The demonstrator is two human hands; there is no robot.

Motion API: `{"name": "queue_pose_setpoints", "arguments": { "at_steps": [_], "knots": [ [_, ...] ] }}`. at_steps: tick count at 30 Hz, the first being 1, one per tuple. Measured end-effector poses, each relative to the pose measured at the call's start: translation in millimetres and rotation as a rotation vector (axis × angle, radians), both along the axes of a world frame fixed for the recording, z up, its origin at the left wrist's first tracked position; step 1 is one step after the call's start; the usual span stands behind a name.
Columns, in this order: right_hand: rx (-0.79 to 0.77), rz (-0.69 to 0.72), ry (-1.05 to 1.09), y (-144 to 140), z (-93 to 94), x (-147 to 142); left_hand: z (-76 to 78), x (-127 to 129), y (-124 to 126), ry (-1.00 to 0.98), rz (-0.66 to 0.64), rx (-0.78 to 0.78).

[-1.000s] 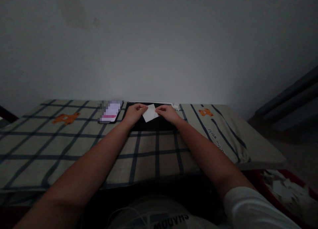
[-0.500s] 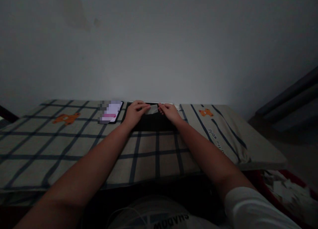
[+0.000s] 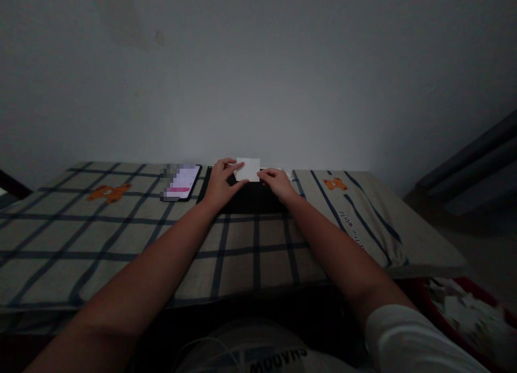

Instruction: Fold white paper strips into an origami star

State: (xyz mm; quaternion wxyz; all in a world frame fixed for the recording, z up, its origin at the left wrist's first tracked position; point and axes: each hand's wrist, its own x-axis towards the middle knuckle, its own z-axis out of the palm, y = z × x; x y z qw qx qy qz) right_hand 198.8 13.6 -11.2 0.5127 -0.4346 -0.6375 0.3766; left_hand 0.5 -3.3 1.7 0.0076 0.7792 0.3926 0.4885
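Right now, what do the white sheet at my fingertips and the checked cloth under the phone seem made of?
White sheet: probably matte paper, being thin, straight-edged and without gloss. Checked cloth: apparently dull-finished fabric, judging by soft creases at right; fibre unclear.

Smooth paper sheet [image 3: 249, 170]; matt pad [image 3: 258, 199]; cloth table cover [image 3: 238, 260].

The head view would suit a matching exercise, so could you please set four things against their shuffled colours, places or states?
1. Paper
2. Phone
3. Mat
4. Container

A. Black, beneath the hands
B. Red, lower right, holding pale scraps
C. White, between left hand and right hand
D. Screen lit

Pairs: 1-C, 2-D, 3-A, 4-B
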Motion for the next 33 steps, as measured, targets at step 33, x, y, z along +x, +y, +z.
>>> {"name": "queue_pose_setpoints", "arguments": {
  "at_steps": [33],
  "knots": [
    [0.154,-0.103,-0.045,-5.0,-1.4,-11.9,-1.7,8.4,-5.8,-0.178,-0.169,-0.369]
  ]
}}
